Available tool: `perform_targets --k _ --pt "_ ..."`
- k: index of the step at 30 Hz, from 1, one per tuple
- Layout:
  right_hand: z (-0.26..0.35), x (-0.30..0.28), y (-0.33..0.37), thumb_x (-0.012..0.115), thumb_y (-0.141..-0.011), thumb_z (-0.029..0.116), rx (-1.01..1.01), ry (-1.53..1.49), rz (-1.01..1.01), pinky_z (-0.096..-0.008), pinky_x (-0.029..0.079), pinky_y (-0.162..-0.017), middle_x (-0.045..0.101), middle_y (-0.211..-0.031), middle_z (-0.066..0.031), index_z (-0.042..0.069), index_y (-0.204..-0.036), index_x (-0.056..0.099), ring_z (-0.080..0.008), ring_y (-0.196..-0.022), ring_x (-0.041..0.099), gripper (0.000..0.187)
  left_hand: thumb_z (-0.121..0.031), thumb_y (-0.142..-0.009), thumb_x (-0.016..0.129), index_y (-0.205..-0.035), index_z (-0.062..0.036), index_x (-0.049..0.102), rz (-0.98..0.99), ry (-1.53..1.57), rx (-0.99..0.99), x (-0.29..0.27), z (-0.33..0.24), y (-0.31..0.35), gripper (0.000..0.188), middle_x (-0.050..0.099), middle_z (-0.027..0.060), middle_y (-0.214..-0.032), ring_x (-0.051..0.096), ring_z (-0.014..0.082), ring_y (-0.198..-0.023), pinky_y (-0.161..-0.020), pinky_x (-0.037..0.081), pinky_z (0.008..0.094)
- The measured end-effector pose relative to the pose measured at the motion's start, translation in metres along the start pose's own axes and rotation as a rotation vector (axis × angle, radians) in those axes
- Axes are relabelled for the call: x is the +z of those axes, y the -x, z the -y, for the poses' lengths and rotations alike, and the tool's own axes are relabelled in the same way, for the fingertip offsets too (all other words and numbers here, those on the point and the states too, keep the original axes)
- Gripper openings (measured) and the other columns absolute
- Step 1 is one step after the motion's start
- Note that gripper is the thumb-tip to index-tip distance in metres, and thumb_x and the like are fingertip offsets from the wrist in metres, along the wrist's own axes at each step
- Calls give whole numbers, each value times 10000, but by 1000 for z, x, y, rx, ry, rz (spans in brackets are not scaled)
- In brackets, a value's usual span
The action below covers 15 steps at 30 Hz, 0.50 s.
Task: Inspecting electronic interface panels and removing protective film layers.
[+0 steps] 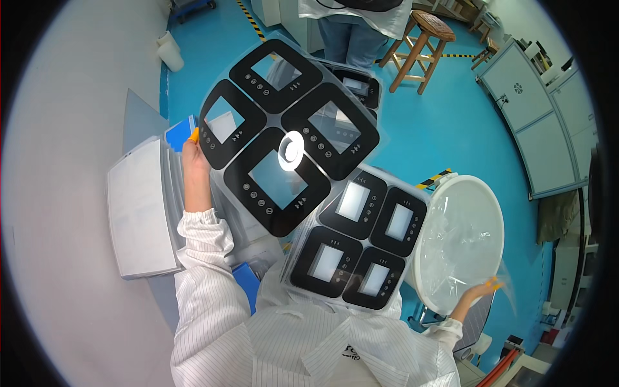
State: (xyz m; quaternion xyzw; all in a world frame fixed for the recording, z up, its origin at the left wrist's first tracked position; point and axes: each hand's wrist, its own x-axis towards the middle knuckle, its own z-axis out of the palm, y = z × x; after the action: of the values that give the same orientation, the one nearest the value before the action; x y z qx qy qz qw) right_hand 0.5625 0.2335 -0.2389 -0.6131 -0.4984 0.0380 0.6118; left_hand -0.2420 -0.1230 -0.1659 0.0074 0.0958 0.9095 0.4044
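My left hand (195,162), with orange finger covers, grips the left edge of a clear plastic sheet (274,120). Several black panels with clear windows and small icons are printed on it, and a round lamp reflects off its surface. The sheet is raised and tilted. Closer to my body lies a stack of similar printed sheets (358,242), partly covered by the raised one. Out to the right, my right hand (480,290) pinches a thin transparent film (509,290) beside a round white bin (500,222). Crumpled clear film (458,238) fills part of that bin.
At left stands a thick stack of white sheets (138,209), with blue boxes (180,133) near it. Another printed sheet (358,87) shows behind the raised one. A person (351,39) stands ahead, near a wooden stool (422,48). Grey cabinets (529,116) line the right.
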Motion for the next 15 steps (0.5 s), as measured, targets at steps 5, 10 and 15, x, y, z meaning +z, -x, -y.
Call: perform_targets --k 5,10,15 --pt "-26 27 89 596 -810 311 -398 710 1135 -424 271 -1033 449 -1242 -258 -87 -1215 439 -360 -1214 381 589 -74 -928 291 -1078 82 484 -163 29 123 0 8 -14 290 600 199 -1002 613 253 -913 -839 512 354" --pt "-66 33 86 553 -815 225 -70 694 1449 -405 293 -1018 480 -1233 -249 10 -1085 592 -358 -1241 355 347 -114 -937 293 -1097 65 474 -136 80 84 16 40 -31 300 603 179 -1011 612 255 -909 -816 514 352" --pt "-29 29 50 484 -820 108 315 421 1216 -289 420 -845 604 -1073 -188 -43 -1072 581 -250 -972 577 309 -174 -946 243 -1088 45 492 -139 180 54 11 60 -53 360 610 173 -1016 591 259 -967 -855 493 365"
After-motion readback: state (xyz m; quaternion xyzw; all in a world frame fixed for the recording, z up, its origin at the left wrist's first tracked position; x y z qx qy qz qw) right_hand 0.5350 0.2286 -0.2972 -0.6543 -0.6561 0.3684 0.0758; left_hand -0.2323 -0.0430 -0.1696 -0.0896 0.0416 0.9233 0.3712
